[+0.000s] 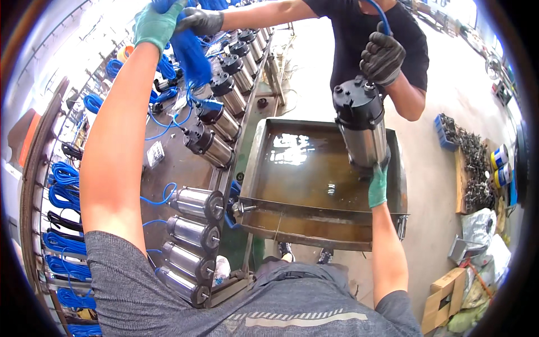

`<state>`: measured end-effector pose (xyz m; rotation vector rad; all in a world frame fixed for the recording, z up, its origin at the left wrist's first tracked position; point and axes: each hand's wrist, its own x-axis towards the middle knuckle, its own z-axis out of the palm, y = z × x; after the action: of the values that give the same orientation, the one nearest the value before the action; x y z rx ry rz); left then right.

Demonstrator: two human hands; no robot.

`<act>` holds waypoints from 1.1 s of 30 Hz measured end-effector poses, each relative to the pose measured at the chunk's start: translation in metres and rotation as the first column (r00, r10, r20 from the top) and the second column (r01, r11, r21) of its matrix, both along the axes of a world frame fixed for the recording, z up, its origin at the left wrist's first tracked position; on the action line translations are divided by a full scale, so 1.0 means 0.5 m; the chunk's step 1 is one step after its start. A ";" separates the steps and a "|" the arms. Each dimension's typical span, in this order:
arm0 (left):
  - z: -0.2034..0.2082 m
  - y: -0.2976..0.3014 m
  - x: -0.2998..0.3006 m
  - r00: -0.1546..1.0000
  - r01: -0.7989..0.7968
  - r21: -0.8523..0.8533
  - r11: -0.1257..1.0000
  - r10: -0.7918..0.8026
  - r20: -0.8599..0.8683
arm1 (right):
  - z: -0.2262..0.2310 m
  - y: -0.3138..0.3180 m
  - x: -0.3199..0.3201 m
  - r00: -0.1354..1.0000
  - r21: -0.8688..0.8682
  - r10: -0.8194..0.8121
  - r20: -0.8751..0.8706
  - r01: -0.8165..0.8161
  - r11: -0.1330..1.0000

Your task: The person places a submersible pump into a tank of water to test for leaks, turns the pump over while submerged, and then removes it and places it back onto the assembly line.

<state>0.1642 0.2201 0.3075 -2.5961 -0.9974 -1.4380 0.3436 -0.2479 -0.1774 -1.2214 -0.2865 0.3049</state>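
Above the tank (256, 160) of brown water, the black-and-steel pump (359, 126) is held up, slightly tilted. My right hand (378, 185) is cupped against its lower end, holding it with fingers bent and partly hidden. A co-worker's dark-gloved hand (383, 58) is at its top. My left hand (159, 25) touches a blue cable bundle (193, 62) near the co-worker's other hand (203, 21); I cannot tell how far my fingers close there. More pumps (209, 145) line the bench (174, 165), with four steel cylinders (193, 231) lying nearer me.
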 end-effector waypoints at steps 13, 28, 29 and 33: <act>-0.477 -0.121 0.064 0.879 0.456 -0.143 0.879 -0.419 0.228 | -0.078 -0.165 -0.037 0.885 -0.720 0.087 0.457 0.311 0.620; -1.056 -0.353 -0.153 0.570 -0.110 -0.662 0.742 -0.499 -0.653 | -0.160 -0.144 -0.027 0.825 -0.868 0.297 0.481 0.401 0.292; -1.067 -0.353 -0.149 0.593 -0.123 -0.614 0.780 -0.438 -0.676 | -0.161 -0.145 -0.029 0.771 -0.821 0.324 0.548 0.421 0.384; -1.073 -0.347 -0.150 0.591 -0.146 -0.569 0.809 -0.390 -0.706 | -0.156 -0.137 -0.030 0.702 -0.774 0.380 0.603 0.399 0.492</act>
<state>0.0891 0.0466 -0.2290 -3.1911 -1.1812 0.2736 0.3287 -0.3166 -0.2556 -2.4083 -0.9027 -0.1275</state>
